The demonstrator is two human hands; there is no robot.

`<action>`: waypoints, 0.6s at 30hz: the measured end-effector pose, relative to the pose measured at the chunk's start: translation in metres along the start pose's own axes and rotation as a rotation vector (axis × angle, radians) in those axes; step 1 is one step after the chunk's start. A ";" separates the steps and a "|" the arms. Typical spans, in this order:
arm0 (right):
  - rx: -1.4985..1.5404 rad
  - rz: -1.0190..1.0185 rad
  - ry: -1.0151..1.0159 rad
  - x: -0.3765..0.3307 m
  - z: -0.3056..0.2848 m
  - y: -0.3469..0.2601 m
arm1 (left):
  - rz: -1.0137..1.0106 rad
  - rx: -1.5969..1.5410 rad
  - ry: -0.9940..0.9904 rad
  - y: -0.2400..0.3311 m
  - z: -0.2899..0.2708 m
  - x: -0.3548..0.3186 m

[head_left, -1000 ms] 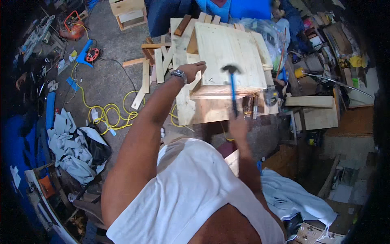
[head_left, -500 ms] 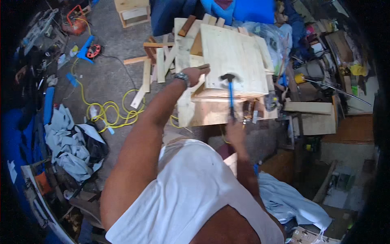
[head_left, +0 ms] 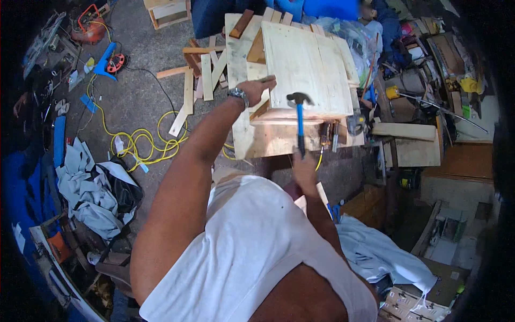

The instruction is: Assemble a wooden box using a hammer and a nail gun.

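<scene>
A pale wooden box point(head_left: 308, 67) lies on a wooden board worktop point(head_left: 279, 150), its broad panel facing up. My left hand point(head_left: 256, 92), with a metal-banded watch point(head_left: 238, 96) at the wrist, grips the panel's left edge. Part of its fingers is hidden at that edge. Closed around the dark handle end of a claw hammer point(head_left: 300, 121) is my right hand point(head_left: 304, 173), just off the worktop's near side. The hammer has a blue shaft, and its dark head appears over the panel near the front edge. I cannot tell whether the head touches the wood.
Wood offcuts point(head_left: 209, 72) lie left of the worktop. A yellow cord point(head_left: 145, 145) coils on the floor near crumpled grey sheeting point(head_left: 91, 188). Tools, including a power drill point(head_left: 325, 134), rest at the worktop's near right. Clutter and boards point(head_left: 407, 139) crowd the right side.
The hammer head was blurred by motion and now appears sharper, slightly farther left and up. My right hand has shifted a little left. My left hand stays at the box's edge.
</scene>
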State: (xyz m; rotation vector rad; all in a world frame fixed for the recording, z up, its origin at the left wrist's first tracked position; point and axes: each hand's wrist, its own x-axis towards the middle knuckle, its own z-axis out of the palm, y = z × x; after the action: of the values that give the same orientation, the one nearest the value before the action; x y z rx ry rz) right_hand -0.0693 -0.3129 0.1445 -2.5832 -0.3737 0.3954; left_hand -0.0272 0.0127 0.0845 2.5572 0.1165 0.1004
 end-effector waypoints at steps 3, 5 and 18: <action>-0.009 -0.169 0.372 0.009 -0.083 -0.066 | -0.010 -0.027 -0.034 -0.003 -0.010 -0.008; 0.335 -0.293 0.667 0.002 -0.134 -0.117 | -0.006 -0.027 -0.030 -0.001 -0.020 -0.011; -0.202 -0.069 0.021 -0.053 0.046 0.031 | 0.040 0.045 -0.114 -0.009 -0.023 -0.001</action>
State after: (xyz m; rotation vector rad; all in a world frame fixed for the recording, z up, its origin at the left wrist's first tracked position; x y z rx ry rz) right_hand -0.1277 -0.3367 0.1006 -2.7586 -0.5175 0.3210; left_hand -0.0304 0.0323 0.0985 2.6043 0.0238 -0.0332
